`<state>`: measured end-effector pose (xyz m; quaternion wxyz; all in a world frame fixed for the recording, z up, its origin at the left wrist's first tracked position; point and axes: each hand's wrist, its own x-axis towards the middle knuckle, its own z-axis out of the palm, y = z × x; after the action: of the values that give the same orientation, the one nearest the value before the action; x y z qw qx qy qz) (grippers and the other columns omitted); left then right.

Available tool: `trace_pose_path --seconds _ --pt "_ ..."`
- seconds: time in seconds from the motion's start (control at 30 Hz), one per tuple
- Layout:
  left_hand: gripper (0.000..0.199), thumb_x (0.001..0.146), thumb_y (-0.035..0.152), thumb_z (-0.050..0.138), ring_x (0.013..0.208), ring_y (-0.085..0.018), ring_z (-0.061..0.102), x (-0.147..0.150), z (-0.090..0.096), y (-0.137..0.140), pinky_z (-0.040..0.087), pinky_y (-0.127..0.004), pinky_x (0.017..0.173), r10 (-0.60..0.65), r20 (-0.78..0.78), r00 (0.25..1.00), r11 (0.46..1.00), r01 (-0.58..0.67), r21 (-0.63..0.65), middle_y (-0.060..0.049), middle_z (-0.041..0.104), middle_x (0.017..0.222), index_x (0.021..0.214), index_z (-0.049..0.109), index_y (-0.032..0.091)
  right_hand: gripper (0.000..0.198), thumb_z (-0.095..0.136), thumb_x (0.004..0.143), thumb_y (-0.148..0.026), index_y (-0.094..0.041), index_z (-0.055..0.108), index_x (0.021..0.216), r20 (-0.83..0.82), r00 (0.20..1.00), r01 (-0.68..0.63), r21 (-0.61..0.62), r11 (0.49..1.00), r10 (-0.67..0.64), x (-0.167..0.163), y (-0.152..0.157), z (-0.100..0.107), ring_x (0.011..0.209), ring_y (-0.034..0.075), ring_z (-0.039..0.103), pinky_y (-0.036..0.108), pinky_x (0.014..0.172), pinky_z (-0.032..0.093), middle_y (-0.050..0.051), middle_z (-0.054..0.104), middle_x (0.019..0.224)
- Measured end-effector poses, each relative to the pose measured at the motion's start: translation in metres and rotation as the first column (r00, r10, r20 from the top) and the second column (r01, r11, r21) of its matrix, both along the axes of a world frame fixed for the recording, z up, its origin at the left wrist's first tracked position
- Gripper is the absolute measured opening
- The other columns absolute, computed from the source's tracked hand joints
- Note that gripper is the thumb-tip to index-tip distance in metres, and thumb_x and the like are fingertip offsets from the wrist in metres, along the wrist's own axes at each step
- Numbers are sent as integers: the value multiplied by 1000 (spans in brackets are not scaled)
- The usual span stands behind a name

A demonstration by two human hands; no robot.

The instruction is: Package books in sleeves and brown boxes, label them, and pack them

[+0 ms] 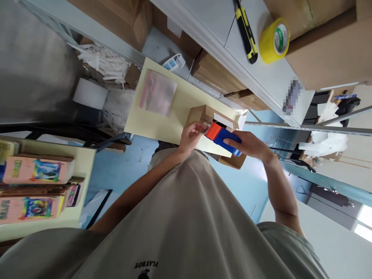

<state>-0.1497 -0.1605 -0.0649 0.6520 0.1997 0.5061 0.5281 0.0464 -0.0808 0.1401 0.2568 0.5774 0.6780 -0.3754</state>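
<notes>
My right hand grips a blue and orange-red block-shaped object by its blue end; its exact kind is unclear. At the orange-red end, my left hand has its fingers curled together. A small pale, see-through bit shows at the left fingertips, too small to name. Just behind both hands stands a brown cardboard box on a narrow cream table, partly covered by the held object. A stack of clear plastic bags with a pink edge lies on the table to the left.
A white shelf beyond the table bears a yellow-black utility knife and a yellow tape roll. More cartons stand underneath. Pink printed packs fill a table at left. A white power strip lies behind.
</notes>
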Motion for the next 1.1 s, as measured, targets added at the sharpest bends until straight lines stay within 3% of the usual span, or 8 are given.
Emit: trace_pose_path --seconds 0.13,0.23,0.37,0.53,0.63,0.73,0.97,1.1 --pt "41 86 58 102 87 -20 73 -6 -19 14 60 -32 81 83 14 996 993 -81 -91 -5 84 94 87 79 24 75 62 102 -100 -26 68 88 135 990 50 -63 997 -42 -14 17 39 71 25 73 37 66 48 6 78 78" --pt "38 87 51 103 85 -19 71 -12 -38 22 58 -32 80 96 33 995 984 -89 -155 -5 82 94 86 77 24 77 62 101 -101 -26 65 83 187 982 47 -58 997 -35 -27 25 51 68 23 71 37 65 46 5 75 74" --pt "28 92 41 100 79 -18 67 -13 -57 30 52 -32 72 91 44 995 974 -80 -212 -3 76 88 89 79 23 77 62 104 -98 -26 63 77 237 970 -49 13 999 45 -47 35 38 68 23 70 37 68 45 6 74 71" --pt "16 97 26 90 76 -16 64 -5 -77 42 48 -28 67 82 22 996 952 -72 -296 0 73 84 87 78 23 66 64 113 -80 -23 72 81 310 944 -131 32 991 115 -67 49 10 70 24 70 38 70 44 8 76 73" --pt "22 97 33 91 77 -16 65 3 -87 45 51 -27 71 57 12 998 955 -51 -292 1 71 80 84 76 24 65 63 114 -78 -21 79 87 343 928 -169 38 985 146 -75 55 0 74 26 73 39 72 45 11 78 76" --pt "29 98 43 92 80 -18 68 10 -90 43 53 -28 72 35 9 999 951 -30 -308 0 71 79 84 74 24 69 60 115 -80 -19 83 91 370 911 -210 42 977 180 -82 57 -6 77 29 74 40 75 47 13 80 78" --pt "23 108 29 82 77 -17 67 22 -83 42 49 -30 73 -3 -53 999 925 -18 -379 0 69 81 89 74 22 70 57 116 -80 -19 87 97 383 910 -191 55 980 156 -94 54 -11 85 34 77 42 78 49 16 79 77" --pt "19 101 22 89 81 -19 71 20 -89 42 52 -30 73 -8 -71 997 875 -27 -484 1 69 86 108 71 23 65 59 116 -75 -20 84 94 377 912 -194 45 980 163 -95 53 -9 83 32 75 41 78 48 14 76 73"
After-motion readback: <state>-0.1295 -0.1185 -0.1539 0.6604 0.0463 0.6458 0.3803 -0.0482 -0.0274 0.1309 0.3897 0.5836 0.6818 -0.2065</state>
